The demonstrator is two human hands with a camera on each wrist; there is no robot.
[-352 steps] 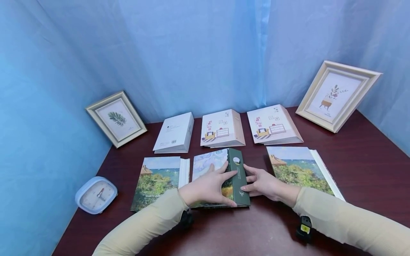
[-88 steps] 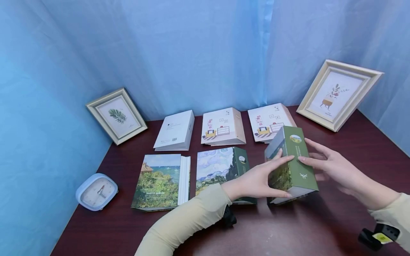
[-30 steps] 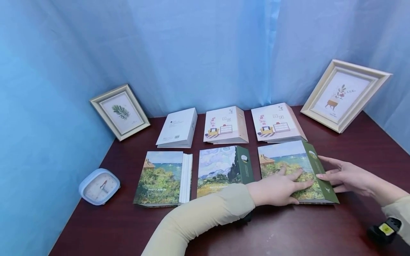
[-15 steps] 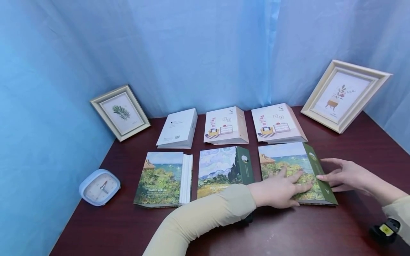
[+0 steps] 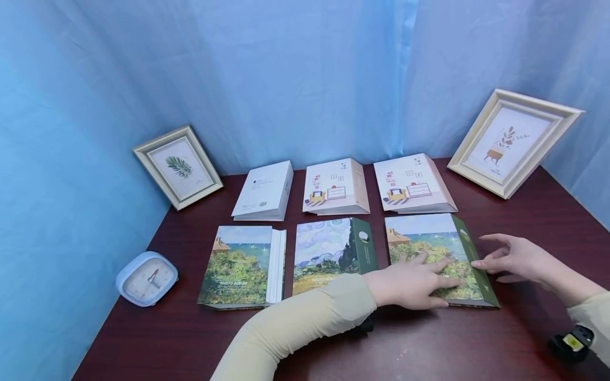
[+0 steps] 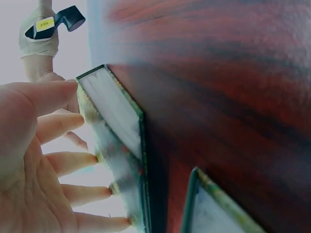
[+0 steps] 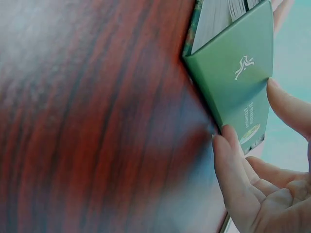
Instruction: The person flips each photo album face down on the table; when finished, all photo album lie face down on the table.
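A photo album (image 5: 421, 233) with a seaside painting on its cover lies flat at the front right, green spine to the right. My left hand (image 5: 412, 286) rests on that cover with fingers spread. At the spine is my right hand (image 5: 521, 259); in the right wrist view its thumb touches the upper spine edge and its fingertips are by the lower edge. To the left lie a landscape-painting album (image 5: 324, 243), spine also to the right and partly hidden by my left sleeve, and another seaside album (image 5: 235, 264) with its page edges to the right.
Behind stands a row of a plain white album (image 5: 264, 188) and two illustrated albums (image 5: 329, 182) (image 5: 405, 177). Two picture frames (image 5: 138, 151) (image 5: 502, 188) lean at the back corners. A blue clock (image 5: 147, 280) is on the left of the dark table (image 5: 395, 349).
The hands went from the middle album to the right one. Held tilted 2.9 seconds ago, it now lies flat, its spine rather than page edges to the right. Lately it shifted slightly nearer.
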